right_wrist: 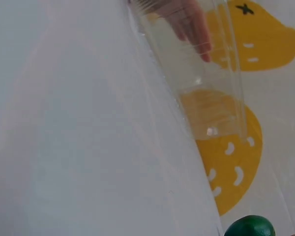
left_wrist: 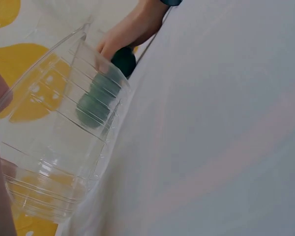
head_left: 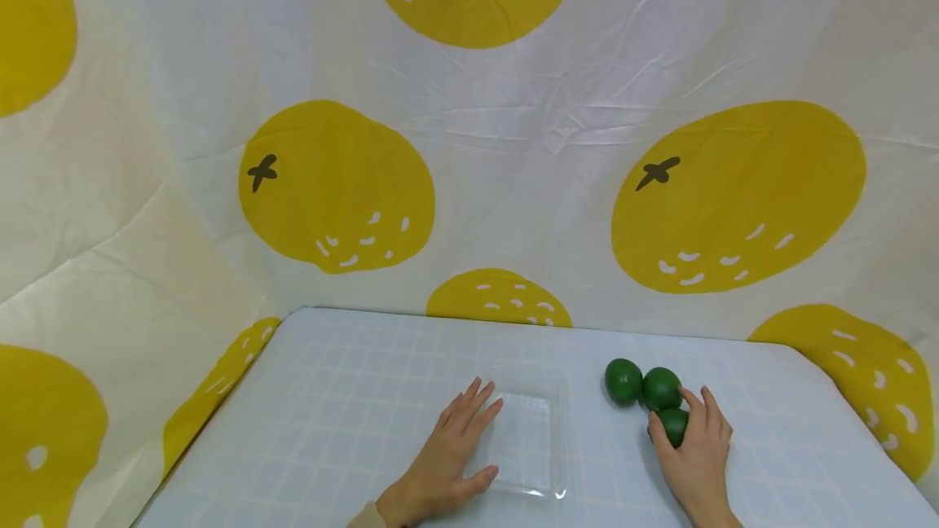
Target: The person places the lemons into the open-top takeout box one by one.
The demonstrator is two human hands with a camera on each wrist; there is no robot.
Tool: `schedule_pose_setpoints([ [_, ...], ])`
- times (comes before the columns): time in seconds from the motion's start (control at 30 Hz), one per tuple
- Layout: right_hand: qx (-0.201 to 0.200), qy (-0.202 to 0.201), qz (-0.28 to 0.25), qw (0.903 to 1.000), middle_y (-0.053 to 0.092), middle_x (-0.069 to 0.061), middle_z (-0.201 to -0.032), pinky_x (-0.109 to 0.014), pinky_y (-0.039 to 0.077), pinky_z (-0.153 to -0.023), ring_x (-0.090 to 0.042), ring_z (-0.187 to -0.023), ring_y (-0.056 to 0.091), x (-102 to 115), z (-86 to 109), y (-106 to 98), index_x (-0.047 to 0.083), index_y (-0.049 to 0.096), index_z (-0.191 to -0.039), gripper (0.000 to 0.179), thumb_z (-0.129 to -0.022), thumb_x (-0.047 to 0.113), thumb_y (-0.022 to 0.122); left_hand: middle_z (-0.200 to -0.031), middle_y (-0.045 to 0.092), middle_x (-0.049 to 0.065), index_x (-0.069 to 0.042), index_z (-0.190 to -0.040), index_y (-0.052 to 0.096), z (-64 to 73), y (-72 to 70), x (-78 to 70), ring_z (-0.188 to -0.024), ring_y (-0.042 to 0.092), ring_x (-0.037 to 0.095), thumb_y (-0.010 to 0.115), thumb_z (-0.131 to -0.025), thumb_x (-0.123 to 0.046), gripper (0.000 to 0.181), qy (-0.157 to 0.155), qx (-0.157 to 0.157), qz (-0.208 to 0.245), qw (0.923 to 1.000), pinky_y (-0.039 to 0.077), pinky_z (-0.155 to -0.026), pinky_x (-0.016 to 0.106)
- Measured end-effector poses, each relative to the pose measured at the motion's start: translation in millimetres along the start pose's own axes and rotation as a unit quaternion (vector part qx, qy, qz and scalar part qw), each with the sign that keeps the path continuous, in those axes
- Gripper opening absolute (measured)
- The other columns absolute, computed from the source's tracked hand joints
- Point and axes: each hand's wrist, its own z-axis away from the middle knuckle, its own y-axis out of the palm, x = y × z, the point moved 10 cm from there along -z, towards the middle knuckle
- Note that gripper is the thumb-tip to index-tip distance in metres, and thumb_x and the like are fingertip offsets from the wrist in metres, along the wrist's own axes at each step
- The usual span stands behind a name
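Three green limes lie close together on the table, to the right of a clear plastic tray [head_left: 546,438]. My right hand [head_left: 693,434] curls its thumb and fingers round the nearest lime [head_left: 672,427]; the other two limes [head_left: 623,381] [head_left: 662,388] lie just beyond it, touching. My left hand [head_left: 469,438] rests with straight fingers on the tray's left rim, thumb spread along its near side. The left wrist view looks through the tray [left_wrist: 64,147] at the limes [left_wrist: 96,105] and the right hand [left_wrist: 128,29]. In the right wrist view are one lime [right_wrist: 250,227] and the tray [right_wrist: 201,73].
The table [head_left: 330,398] wears a pale blue checked cloth and has rounded far corners. A white fabric backdrop [head_left: 513,145] printed with big yellow fruit hangs behind and to both sides, close to the table edges.
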Motion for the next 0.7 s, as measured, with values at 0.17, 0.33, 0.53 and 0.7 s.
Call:
schedule_pose_setpoints([
  [0.17,0.017,0.031,0.005,0.9994,0.019,-0.037,-0.147,-0.068,0.018,-0.100,-0.056,-0.130,0.020,-3.3,2.4,3.0,-0.009,0.035,-0.137,0.068,-0.086,0.017,0.071,-0.163,0.022,0.009,-0.011,-0.156,0.030,-0.4,0.1,0.6,-0.149,0.021,0.036,0.054,-0.092,-0.043,0.075,-0.002,0.001,0.001,1.0000,0.024,-0.111,0.058],
  [0.33,0.025,0.059,0.009,0.9979,0.020,-0.035,-0.140,-0.065,0.023,-0.094,-0.052,-0.125,0.021,-5.8,8.1,7.3,-0.009,0.032,-0.137,0.073,-0.082,0.017,0.074,-0.162,0.023,0.010,-0.007,-0.154,0.033,0.2,0.4,1.3,-0.148,0.022,0.037,0.057,-0.090,-0.041,0.076,-0.002,-0.002,0.001,1.0000,0.027,-0.110,0.059],
  [0.53,0.030,0.066,0.002,0.9974,0.022,-0.033,-0.132,-0.062,0.025,-0.090,-0.051,-0.120,0.022,-0.9,16.2,9.5,-0.008,0.033,-0.135,0.072,-0.080,0.009,0.075,-0.162,0.024,0.010,-0.009,-0.154,0.032,0.9,0.6,2.1,-0.148,0.022,0.036,0.054,-0.093,-0.045,0.075,-0.006,-0.001,0.007,1.0000,0.029,-0.109,0.060],
  [0.7,0.021,0.077,-0.014,0.9967,0.027,-0.030,-0.135,-0.062,0.028,-0.092,-0.048,-0.122,0.025,6.8,22.2,7.3,-0.004,0.037,-0.136,0.073,-0.078,0.010,0.079,-0.162,0.024,0.009,-0.005,-0.152,0.037,0.9,0.0,2.2,-0.148,0.022,0.035,0.052,-0.093,-0.046,0.073,-0.010,-0.001,0.006,0.9999,0.029,-0.110,0.059],
])
